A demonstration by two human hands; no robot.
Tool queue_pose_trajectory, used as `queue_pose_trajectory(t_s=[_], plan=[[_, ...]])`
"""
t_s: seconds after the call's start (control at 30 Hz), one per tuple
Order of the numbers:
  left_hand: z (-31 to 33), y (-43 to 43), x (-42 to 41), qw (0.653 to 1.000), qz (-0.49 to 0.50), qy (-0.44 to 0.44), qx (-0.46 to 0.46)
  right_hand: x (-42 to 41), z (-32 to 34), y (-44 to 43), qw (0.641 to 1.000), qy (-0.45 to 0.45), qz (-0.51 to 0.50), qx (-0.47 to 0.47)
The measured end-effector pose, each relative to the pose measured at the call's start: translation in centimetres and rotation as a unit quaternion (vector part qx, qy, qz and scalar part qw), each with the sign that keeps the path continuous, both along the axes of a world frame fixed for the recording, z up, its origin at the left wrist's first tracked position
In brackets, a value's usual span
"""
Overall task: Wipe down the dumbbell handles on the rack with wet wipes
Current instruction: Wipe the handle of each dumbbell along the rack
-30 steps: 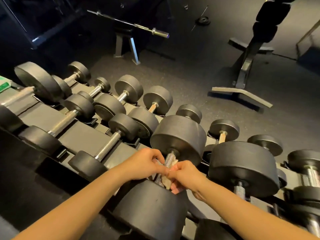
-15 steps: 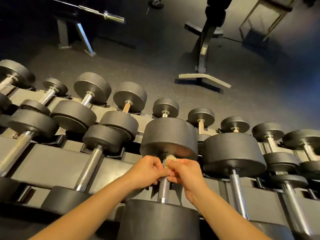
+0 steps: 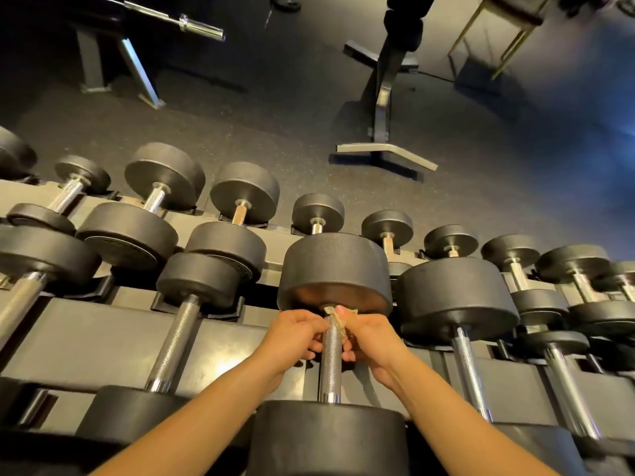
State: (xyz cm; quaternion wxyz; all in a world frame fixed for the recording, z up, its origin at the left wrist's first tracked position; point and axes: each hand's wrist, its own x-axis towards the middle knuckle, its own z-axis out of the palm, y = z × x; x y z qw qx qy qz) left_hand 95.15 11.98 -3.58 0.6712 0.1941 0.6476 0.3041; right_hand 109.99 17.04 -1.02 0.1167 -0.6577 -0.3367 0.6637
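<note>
**Rack** (image 3: 103,338): dark, tiered, running left to right. Larger dumbbells sit along its near edge and smaller ones along its far edge, all lying with handles pointing near to far.

**Dumbbell** (image 3: 335,266): middle of the near row, with round black heads. Its **handle** (image 3: 331,369) is knurled steel, and the near part is bare.

**Wet wipe** (image 3: 340,317): pale and crumpled, wrapped round the far end of that handle, just under the far head.

**Left hand** (image 3: 295,333): on the left side of the handle. The fingers (image 3: 314,347) are curled, pinching the wipe against the steel.

**Right hand** (image 3: 369,338): on the right side. The fingers (image 3: 347,355) are curled in the same way and clamped on the wipe and handle. Both forearms reach in over the near edge.

**Floor** (image 3: 240,125): dark speckled rubber beyond the rack's far edge.

**Barbell** (image 3: 196,25): a chrome sleeve on a grey stand, past the rack's far left end.

**Upright post** (image 3: 383,97): dark, on a splayed grey foot, mid-floor.

**Thin gold-coloured frame** (image 3: 481,32): stands toward the far right of the room, beside a pale wall.
</note>
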Motion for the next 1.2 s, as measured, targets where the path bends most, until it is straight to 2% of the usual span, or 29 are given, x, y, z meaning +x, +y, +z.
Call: queue_pose_trajectory(t_s=[0.13, 0.2, 0.3, 0.4, 0.43, 0.47, 0.53, 0.57, 0.6, 0.63, 0.7, 0.77, 0.8, 0.83, 0.9, 1.13, 1.2], plan=[[0.1, -0.1, 0.4, 0.999, 0.023, -0.022, -0.003, 0.7, -1.2, -0.7, 0.986, 0.078, -0.094, -0.110], [0.3, -0.3, 0.3, 0.999, 0.021, -0.036, -0.005, 0.7, -1.3, -1.3, 0.979, 0.091, -0.124, -0.131], [0.5, -0.8, -0.1, 1.000, 0.009, -0.012, 0.006, 0.8, -0.4, -0.9, 0.993, 0.039, -0.054, -0.098], [0.9, -0.7, 0.0, 0.995, 0.009, 0.088, 0.051, 0.0, 1.7, 0.0, 0.992, -0.078, 0.094, 0.008], [1.1, -0.6, 0.1, 0.993, 0.017, 0.097, 0.065, -0.7, 2.3, 0.3, 0.968, -0.151, 0.187, 0.067], [1.3, -0.4, 0.3, 0.993, 0.027, 0.088, 0.069, -1.4, 2.8, 0.5, 0.916, -0.237, 0.295, 0.132], [1.7, -0.1, 0.7, 0.996, 0.051, 0.046, 0.059, -2.9, 4.1, 0.0, 0.774, -0.355, 0.476, 0.219], [1.7, 0.0, 0.8, 0.996, 0.064, 0.025, 0.048, -3.2, 4.4, -0.3, 0.738, -0.369, 0.509, 0.246], [1.6, 0.1, 0.8, 0.996, 0.078, 0.005, 0.034, -3.0, 4.3, -0.3, 0.735, -0.363, 0.510, 0.260], [1.4, 0.2, 0.8, 0.996, 0.091, -0.015, 0.015, -2.5, 4.1, -0.5, 0.755, -0.346, 0.491, 0.263], [1.1, 0.4, 0.8, 0.992, 0.113, -0.045, -0.023, -0.9, 3.1, -0.5, 0.845, -0.276, 0.396, 0.229], [0.9, 0.8, 0.7, 0.988, 0.132, -0.056, -0.050, 0.3, 2.7, -0.7, 0.953, -0.152, 0.223, 0.135], [0.9, 1.0, 0.7, 0.987, 0.141, -0.058, -0.057, 0.5, 2.6, -0.8, 0.981, -0.094, 0.146, 0.088], [0.9, 1.2, 0.8, 0.985, 0.148, -0.059, -0.061, 0.7, 2.6, -0.9, 0.992, -0.059, 0.097, 0.058], [0.7, 1.3, 0.8, 0.984, 0.157, -0.056, -0.066, 0.7, 2.4, -1.2, 0.996, -0.038, 0.060, 0.044], [-0.5, 1.4, 0.7, 0.984, 0.162, 0.004, -0.072, 0.6, 1.9, -1.2, 0.999, 0.006, 0.010, 0.035], [-0.6, 1.4, 0.9, 0.986, 0.151, 0.022, -0.064, 0.9, 1.9, -1.3, 0.999, 0.014, 0.029, 0.042]])
